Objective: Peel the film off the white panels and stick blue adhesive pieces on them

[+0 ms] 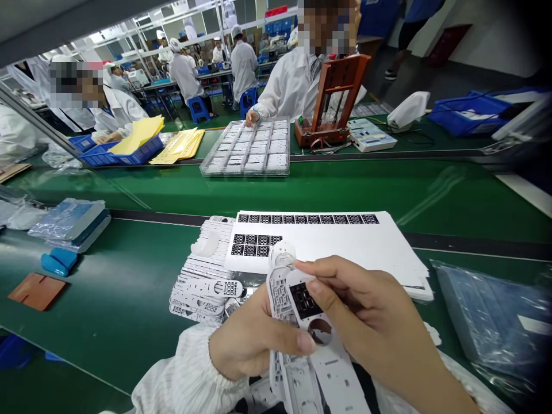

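**Two-handed support of a white panel (338, 374)**

The left hand (248, 342) grasps white plastic strips (281, 296), its thumb tip at the panel's edge beside the round opening (319, 332). The right hand (366, 310) pinches the panel's upper end, thumb at a corner of the black label (304, 300). The panel lies between both hands, on the near side of the label sheets (332, 247). The step appears to be label alignment; good practice would brace the panel firmly, square the label's edges, and press evenly from one corner to avoid creases.
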